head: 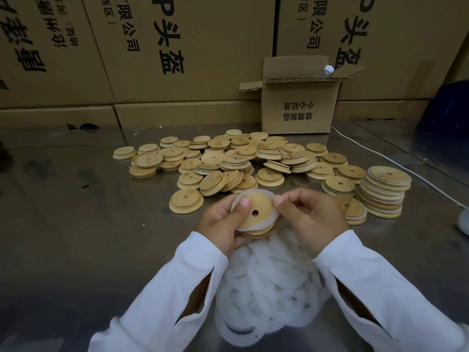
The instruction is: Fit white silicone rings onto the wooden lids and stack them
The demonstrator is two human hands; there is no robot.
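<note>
Head camera, over a scuffed, reflective metal table (88, 212). At centre, raised over the near edge, a round wooden lid (253, 209), smooth and pale-grained, with a small hole through its middle and its flat face tilted up toward the lens; a disc, so no long axis to name. Around its rim, a thin, translucent white silicone ring (256, 191), loose at the top and lower left. Left hand (223, 221) gripping the lid's left edge, thumb pressed on the face. Right hand (313, 219) pinching the ring at the upper right edge. Directly beneath, a tangled heap of soft white rings (266, 283). Beyond, a loose scatter of bare lids (228, 161). At right, a leaning stack of ringed lids (385, 191), with a shorter stack (355, 212) just beside it. Behind, an open cardboard box (299, 107) against printed cartons (203, 47).
</note>
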